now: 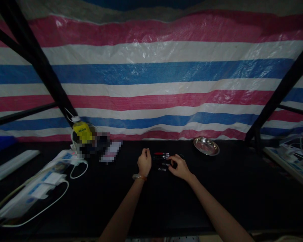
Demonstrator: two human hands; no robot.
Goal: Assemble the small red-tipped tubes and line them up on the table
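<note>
A small group of slim tube-shaped pieces lies on the black tabletop between my hands. One is a red tube [161, 153] with a silver end; the others are dark with silver or clear ends, like the dark tube [162, 169] nearest me. My left hand [144, 162] rests on edge at their left, its fingers curled closed, and whatever is inside is hidden. At their right ends is my right hand [179, 167], fingers bent, with a gap showing between thumb and forefinger. Its fingertips are at the tubes' ends; dim light hides whether they touch.
A shiny metal dish [206, 146] stands at the back right. On the left are a power strip [37, 188] with plugs and white cables, a white bar [13, 164], and a yellow-labelled bottle [82, 131]. Striped sheeting [151, 74] hangs behind, between black frame posts [272, 90].
</note>
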